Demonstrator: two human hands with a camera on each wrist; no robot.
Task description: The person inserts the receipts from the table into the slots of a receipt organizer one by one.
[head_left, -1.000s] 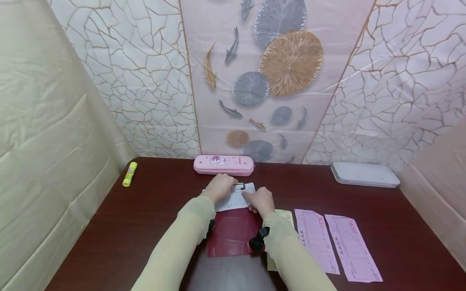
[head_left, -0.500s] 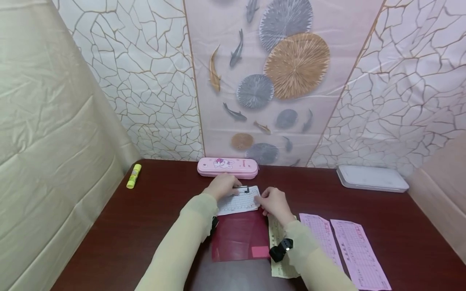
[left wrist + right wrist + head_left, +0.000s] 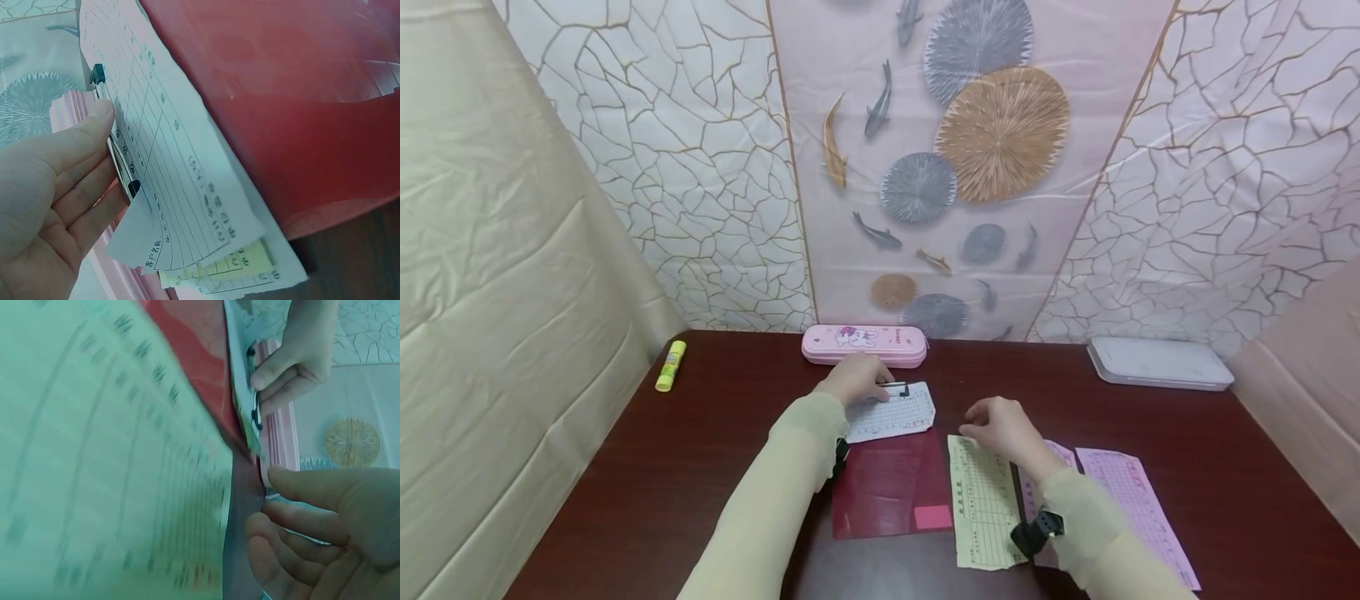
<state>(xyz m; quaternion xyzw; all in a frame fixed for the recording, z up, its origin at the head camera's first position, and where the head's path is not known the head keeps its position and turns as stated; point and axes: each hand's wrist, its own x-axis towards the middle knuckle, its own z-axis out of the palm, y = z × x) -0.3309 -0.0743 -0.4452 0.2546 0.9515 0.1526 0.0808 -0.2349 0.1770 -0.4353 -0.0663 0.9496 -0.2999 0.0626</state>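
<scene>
A red, glossy sheet-like folder (image 3: 887, 492) lies mid-table with a black-ended metal clip (image 3: 122, 153) at its far edge. White printed forms (image 3: 898, 417) lie under the clip, and a yellow slip (image 3: 240, 262) peeks out between them in the left wrist view. My left hand (image 3: 853, 382) pinches the clip, thumb on its near side and fingers behind. To the right, my right hand (image 3: 1003, 429) hovers near the far end of a yellow printed form (image 3: 985, 508). Its fingers are loosely bent and hold nothing; the right wrist view shows thumb and fingers apart.
Two pink forms lie right of the yellow one, the outer pink form (image 3: 1138, 500) in fuller view. A pink pencil case (image 3: 865, 346) stands behind the folder. A white case (image 3: 1161, 364) is at the back right, a yellow glue stick (image 3: 671, 367) at the back left.
My right hand has left the white forms' right edge and moved right, over the yellow form's far end, uncovering more of that form. My left hand has stayed at the clip.
</scene>
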